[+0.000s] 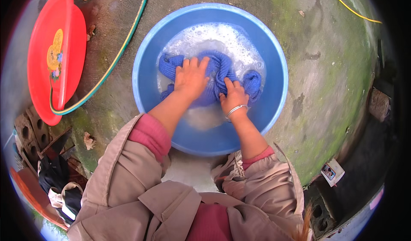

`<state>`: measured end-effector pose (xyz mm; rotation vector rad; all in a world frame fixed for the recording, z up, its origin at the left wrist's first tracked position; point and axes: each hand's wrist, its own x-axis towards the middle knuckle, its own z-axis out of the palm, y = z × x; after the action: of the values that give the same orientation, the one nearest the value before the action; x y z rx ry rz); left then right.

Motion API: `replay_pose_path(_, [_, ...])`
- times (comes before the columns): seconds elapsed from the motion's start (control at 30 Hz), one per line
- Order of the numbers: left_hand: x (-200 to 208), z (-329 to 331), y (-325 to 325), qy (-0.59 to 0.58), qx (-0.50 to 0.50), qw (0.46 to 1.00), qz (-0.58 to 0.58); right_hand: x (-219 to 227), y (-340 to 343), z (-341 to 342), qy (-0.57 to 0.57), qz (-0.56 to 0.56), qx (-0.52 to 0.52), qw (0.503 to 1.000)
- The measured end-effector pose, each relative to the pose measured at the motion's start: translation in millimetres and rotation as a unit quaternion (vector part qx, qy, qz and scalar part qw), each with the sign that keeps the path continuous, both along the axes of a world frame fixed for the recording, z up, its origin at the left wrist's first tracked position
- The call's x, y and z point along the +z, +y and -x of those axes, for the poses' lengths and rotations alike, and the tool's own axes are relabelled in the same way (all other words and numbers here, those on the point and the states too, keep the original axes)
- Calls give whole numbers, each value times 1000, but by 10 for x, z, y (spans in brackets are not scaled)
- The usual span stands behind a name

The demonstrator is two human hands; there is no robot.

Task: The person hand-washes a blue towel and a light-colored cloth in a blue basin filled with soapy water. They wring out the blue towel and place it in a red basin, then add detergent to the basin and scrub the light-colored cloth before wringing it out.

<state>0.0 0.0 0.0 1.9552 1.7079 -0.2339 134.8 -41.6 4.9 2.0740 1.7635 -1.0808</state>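
Note:
A blue ribbed knit garment (219, 65) lies bunched and wet in soapy water (214, 33), inside a large blue basin (145, 48). On its left part rests my left hand (191, 78), fingers stretched and slightly apart, pressing from above. My right hand (234, 96), with a silver bangle (236, 110) on its wrist, grips a twisted fold just right of the middle. A rolled end of the knit sticks up beyond that hand, to the right. White foam covers the far side of the water, and the submerged part of the garment is hard to make out.
A red plastic basin (40, 61) leans on its side at the left, with a green-and-yellow hose (122, 48) curving past it. Perforated bricks (32, 129) and dark cloth (53, 172) sit at the lower left. A small white box (332, 172) lies at the right.

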Motion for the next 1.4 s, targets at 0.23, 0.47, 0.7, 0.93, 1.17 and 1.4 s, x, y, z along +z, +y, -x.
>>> replay_pose_path(0.23, [-110,153,-136,-33,-91,995,-3,-68,-208,-131,8,48,23,999])
replay_pose_path(0.47, [390,760,49,-292,217,931,20,530,-299,-469,82,102,113,985])
replay_pose_path(0.7, [1902,755,322,-520,83,838,-140,1896,211,-916,266,-101,-111,952])
replay_pose_path(0.93, [3334,824,401,-593,-6,736,-327,3377,377,-892,525,-304,-122,785])
replay_pose_path(1.17, [3561,778,411,-670,-14,695,-261,3780,519,-737,643,-241,-268,676])
replay_pose_path(1.4, [1994,658,540,-515,61,837,-176,2138,690,-582,569,-111,-284,764])
